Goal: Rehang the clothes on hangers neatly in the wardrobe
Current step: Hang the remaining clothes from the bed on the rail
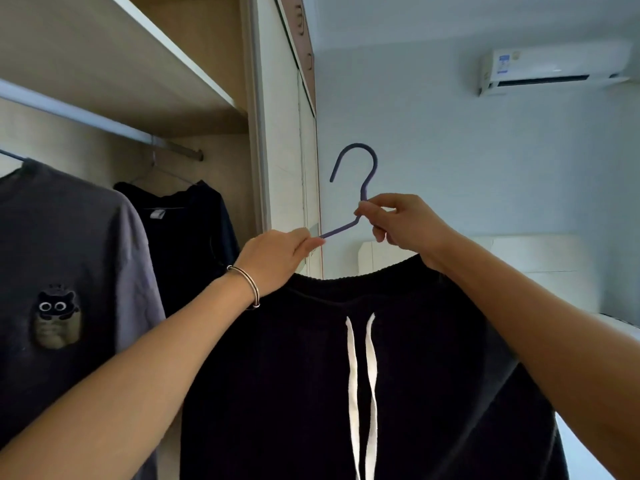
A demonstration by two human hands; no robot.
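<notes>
I hold a purple hanger (pixel 360 174) up in front of me, to the right of the open wardrobe. My right hand (pixel 398 223) pinches its neck just below the hook. My left hand (pixel 277 258), with a bangle on the wrist, grips the hanger's left arm where it meets the cloth. A black garment (pixel 415 375) with two white drawstrings (pixel 362 393) hangs from the hanger and hides the rest of it. The wardrobe rail (pixel 104 124) runs at upper left.
On the rail hang a grey T-shirt with a cat print (pixel 69 271) and a dark garment (pixel 187 233) on a wire hanger. A shelf (pixel 114 64) sits above the rail. A sliding door frame (pixel 263 133) stands between the wardrobe and me. An air conditioner (pixel 554 67) is on the wall.
</notes>
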